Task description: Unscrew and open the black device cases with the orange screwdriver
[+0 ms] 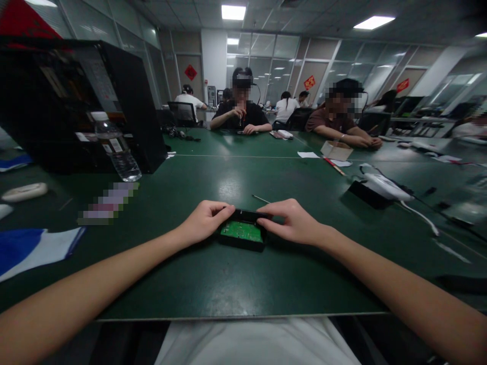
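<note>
A small black plastic case (pixel 243 242) rests on the green table in front of me, with a green circuit board (pixel 243 231) lying inside it. My left hand (pixel 207 220) pinches the far left corner of the case between thumb and fingers. At the far right corner, my right hand (pixel 287 220) grips a black panel (pixel 249 215) along the back edge of the case. Whether this panel is a separate part I cannot tell. Just behind the right fingers lies a thin metal rod (pixel 261 198), partly hidden by the hand.
A clear water bottle (pixel 117 149) leans by a large black computer case (pixel 129 101) at left. Blue-white cloth (pixel 41 248) lies near left. A white power strip (pixel 384 185) with cables and a small open box (pixel 337 150) are at right. Two people sit across the table (pixel 213 177).
</note>
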A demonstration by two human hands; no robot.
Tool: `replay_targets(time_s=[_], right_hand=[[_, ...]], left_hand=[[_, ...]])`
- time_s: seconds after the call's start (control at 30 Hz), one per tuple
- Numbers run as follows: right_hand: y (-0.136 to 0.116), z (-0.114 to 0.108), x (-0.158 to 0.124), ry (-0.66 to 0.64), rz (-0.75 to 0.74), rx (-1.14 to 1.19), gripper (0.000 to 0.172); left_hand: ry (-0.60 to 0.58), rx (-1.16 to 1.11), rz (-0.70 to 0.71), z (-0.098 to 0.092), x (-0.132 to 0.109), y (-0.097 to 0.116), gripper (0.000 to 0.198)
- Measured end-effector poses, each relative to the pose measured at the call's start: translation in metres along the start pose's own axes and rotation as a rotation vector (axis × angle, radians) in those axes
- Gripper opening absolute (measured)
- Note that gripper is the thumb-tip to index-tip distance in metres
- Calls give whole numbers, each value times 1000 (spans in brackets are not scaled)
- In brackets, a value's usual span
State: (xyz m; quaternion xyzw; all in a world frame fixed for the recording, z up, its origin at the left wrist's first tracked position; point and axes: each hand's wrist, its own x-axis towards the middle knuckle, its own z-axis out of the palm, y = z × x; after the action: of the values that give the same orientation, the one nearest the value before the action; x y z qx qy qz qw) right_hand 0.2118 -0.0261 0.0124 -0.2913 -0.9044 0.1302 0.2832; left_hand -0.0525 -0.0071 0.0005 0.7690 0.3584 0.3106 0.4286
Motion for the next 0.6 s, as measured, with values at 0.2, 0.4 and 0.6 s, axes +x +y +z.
replay_targets(time_s=[0.2,0.4,0.6], right_hand=[[0,1,-3,25,21,-5,23],[2,0,-4,2,-101,-170,44],[2,0,-4,1,-182,-240,44]], left_hand=[[-7,-50,-17,1,0,1,53],[3,-57,-9,1,0,0,56],[-22,-75,-28,-1,3,-4,50]])
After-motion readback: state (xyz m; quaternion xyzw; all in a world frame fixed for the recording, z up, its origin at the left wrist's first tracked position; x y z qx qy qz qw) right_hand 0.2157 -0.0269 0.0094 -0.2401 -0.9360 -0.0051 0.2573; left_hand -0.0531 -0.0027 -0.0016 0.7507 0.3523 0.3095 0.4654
